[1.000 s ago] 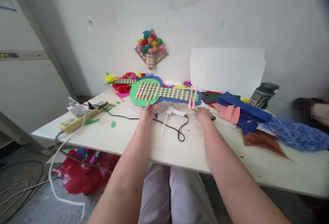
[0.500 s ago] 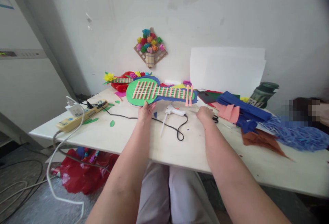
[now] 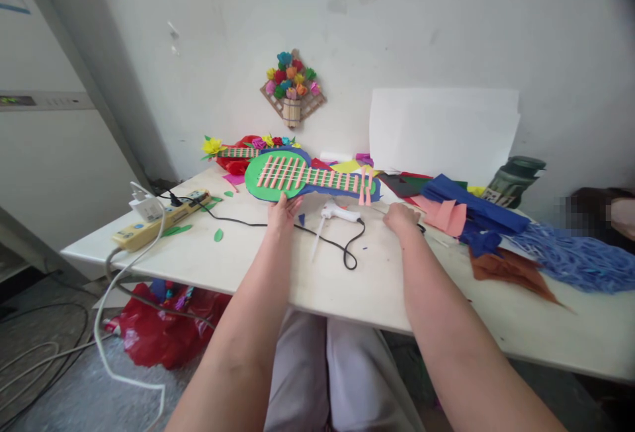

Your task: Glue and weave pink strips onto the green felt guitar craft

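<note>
A paper guitar (image 3: 297, 179) with a green round body, blue backing and pink strips lies across the far middle of the white table (image 3: 347, 280). My left hand (image 3: 284, 210) pinches the near edge of its green body. My right hand (image 3: 401, 217) rests on the table to the right of the guitar's neck, fingers curled down over black-handled scissors (image 3: 421, 227), of which only a bit shows. A white glue gun (image 3: 340, 212) with a black cord lies between my hands.
A yellow power strip (image 3: 159, 220) with plugs sits at the left. Blue, pink and brown paper scraps (image 3: 476, 220) and a dark bottle (image 3: 513, 180) fill the right. White sheets (image 3: 441, 128) lean on the wall. Another person is at the far right edge. A red bag (image 3: 163, 333) lies under the table.
The guitar has shifted slightly away and left under my left hand. My right hand has slid a little to the right on the table.
</note>
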A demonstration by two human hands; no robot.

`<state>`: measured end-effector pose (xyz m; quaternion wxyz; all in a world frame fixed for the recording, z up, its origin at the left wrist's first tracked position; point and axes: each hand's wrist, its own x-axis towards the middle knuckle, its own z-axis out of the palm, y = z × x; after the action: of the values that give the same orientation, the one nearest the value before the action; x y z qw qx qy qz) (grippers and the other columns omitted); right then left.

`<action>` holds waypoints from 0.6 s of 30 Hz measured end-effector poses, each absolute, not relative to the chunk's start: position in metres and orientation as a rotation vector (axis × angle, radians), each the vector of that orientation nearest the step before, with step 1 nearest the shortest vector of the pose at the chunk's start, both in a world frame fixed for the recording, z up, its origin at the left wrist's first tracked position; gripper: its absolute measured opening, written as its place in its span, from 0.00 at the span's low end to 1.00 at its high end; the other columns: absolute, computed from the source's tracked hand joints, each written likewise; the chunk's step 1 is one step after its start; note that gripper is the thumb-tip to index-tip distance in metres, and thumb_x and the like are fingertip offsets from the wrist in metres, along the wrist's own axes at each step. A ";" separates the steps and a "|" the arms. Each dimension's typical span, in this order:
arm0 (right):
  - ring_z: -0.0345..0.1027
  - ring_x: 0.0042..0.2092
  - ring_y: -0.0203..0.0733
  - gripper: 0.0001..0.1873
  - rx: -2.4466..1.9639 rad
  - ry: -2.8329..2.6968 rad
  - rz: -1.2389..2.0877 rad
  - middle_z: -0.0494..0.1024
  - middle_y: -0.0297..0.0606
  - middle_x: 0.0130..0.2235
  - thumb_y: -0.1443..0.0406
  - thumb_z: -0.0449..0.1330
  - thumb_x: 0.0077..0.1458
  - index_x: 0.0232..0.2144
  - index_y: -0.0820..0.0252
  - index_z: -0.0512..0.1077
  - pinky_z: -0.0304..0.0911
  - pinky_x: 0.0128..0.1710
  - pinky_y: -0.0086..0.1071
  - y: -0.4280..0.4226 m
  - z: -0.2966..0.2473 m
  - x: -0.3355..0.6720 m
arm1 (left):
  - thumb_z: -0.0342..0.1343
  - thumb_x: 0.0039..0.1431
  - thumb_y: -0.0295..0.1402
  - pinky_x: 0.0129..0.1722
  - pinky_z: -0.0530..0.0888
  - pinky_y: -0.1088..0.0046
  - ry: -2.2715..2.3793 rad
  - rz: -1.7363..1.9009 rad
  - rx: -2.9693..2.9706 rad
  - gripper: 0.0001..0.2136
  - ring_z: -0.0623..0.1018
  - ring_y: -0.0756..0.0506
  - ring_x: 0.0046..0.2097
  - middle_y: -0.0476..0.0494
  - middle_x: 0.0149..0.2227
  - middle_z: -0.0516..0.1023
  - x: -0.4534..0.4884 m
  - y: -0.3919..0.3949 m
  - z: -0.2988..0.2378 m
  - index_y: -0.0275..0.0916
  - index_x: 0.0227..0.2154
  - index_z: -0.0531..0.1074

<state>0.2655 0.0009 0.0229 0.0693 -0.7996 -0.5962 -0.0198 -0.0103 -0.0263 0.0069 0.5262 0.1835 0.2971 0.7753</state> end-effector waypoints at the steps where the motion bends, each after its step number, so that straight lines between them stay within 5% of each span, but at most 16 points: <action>1: 0.64 0.50 0.53 0.18 -2.400 -1.790 -0.058 0.73 0.51 0.46 0.69 0.53 0.49 0.43 0.65 0.72 0.56 0.47 0.43 0.001 0.022 0.266 | 0.51 0.59 0.30 0.33 0.76 0.75 0.712 1.856 0.439 0.16 0.80 0.44 0.34 0.34 0.33 0.79 -0.010 -0.026 0.007 0.30 0.48 0.65; 13: 0.67 0.44 0.50 0.18 -2.160 -1.498 -0.094 0.74 0.51 0.41 0.66 0.45 0.57 0.47 0.62 0.69 0.58 0.41 0.39 0.005 0.029 0.272 | 0.51 0.59 0.32 0.33 0.75 0.74 0.768 1.825 0.499 0.17 0.80 0.45 0.31 0.37 0.30 0.79 -0.009 -0.030 0.010 0.31 0.50 0.64; 18: 0.63 0.47 0.47 0.21 -1.742 -1.429 -0.146 0.71 0.51 0.45 0.67 0.43 0.58 0.51 0.65 0.66 0.56 0.46 0.37 0.008 0.039 0.277 | 0.52 0.58 0.33 0.32 0.75 0.73 0.780 1.829 0.508 0.18 0.80 0.45 0.31 0.37 0.29 0.79 -0.009 -0.029 0.009 0.31 0.49 0.64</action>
<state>0.2765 0.0084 0.0393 0.4275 -0.6975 -0.5721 -0.0585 -0.0086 -0.0288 0.0086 0.5180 0.2116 0.3252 0.7623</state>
